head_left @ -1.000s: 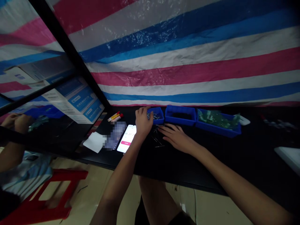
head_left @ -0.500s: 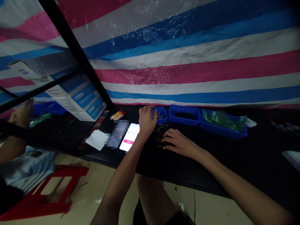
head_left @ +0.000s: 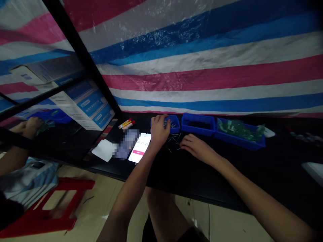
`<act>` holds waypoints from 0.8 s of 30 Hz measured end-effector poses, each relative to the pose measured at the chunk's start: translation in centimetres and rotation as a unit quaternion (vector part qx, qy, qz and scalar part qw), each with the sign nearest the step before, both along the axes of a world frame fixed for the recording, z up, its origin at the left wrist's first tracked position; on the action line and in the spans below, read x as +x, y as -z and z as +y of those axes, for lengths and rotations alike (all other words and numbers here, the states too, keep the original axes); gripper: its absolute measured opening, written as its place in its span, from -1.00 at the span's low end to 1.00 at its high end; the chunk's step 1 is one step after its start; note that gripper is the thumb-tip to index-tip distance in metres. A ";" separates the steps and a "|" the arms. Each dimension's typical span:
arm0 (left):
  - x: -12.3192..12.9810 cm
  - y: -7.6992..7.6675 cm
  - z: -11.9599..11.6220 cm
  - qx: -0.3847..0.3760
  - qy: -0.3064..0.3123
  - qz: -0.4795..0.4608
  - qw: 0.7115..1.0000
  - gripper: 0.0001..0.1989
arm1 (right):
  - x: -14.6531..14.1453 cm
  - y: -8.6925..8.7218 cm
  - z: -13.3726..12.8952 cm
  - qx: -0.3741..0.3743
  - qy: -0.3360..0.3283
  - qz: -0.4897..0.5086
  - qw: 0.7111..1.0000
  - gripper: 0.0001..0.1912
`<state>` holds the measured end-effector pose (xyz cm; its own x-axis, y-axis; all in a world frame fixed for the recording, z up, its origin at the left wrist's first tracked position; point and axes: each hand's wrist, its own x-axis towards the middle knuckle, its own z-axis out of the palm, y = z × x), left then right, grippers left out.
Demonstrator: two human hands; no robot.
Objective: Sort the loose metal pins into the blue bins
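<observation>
Where the floor shows: pale tiles (head_left: pixel 222 223) under a red plastic stool (head_left: pixel 73 184) at lower left, with a bare leg (head_left: pixel 161 215) below the surface edge.

Surface: black (head_left: pixel 202 181), carrying everything listed below.

Left hand (head_left: pixel 158 132): reaches to the small blue bin, its fingers (head_left: pixel 161 117) curled and bunched over the bin's near left corner; whether they pinch anything cannot be told.

Right hand (head_left: pixel 198 149): lies palm down just beside the loose pins, its fingers (head_left: pixel 186 138) open, gently spread and holding nothing.

Loose metal pins (head_left: pixel 173 141): scattered on the surface between both hands, just in front of the small blue bin.

Left of the hands: a white pad (head_left: pixel 104 150), a pixelated blur (head_left: pixel 126 144) and a lit phone (head_left: pixel 139 148) showing a timer, with a red-and-yellow tube (head_left: pixel 125 123) beyond.

Bin row, left to right: small blue bin (head_left: pixel 176 129) holding metal pins (head_left: pixel 169 124); blue bin (head_left: pixel 198 130) with dark contents; blue bin (head_left: pixel 239 144) of green circuit boards (head_left: pixel 238 130); then a white object (head_left: pixel 267 132).

Backdrop: striped pink, white and blue tarpaulin (head_left: pixel 214 77), with a black metal frame (head_left: pixel 80 57) at left.
</observation>
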<state>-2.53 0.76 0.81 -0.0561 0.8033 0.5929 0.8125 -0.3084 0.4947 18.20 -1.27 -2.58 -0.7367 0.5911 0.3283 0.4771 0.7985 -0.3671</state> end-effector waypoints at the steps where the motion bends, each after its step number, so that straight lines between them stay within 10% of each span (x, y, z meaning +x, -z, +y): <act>1: 0.0 0.0 0.0 -0.001 0.002 -0.002 1.000 -0.76 | 0.0 -0.2 -0.1 -0.005 0.004 0.012 1.000 -0.79; 18: 0.5 0.2 -0.1 -0.024 0.063 0.012 0.998 -0.76 | 0.4 -1.5 -0.1 -0.095 0.135 0.178 0.970 -0.79; 24: 0.5 0.3 0.0 -0.020 0.069 0.003 0.997 -0.77 | 0.3 -1.6 0.3 -0.196 0.169 0.309 0.915 -0.76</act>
<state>-2.03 0.74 0.56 0.0602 0.8265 0.5597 0.7675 -0.3968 0.5035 18.51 -0.94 -0.95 -0.2356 0.9126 0.3341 0.2762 0.3925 -0.8773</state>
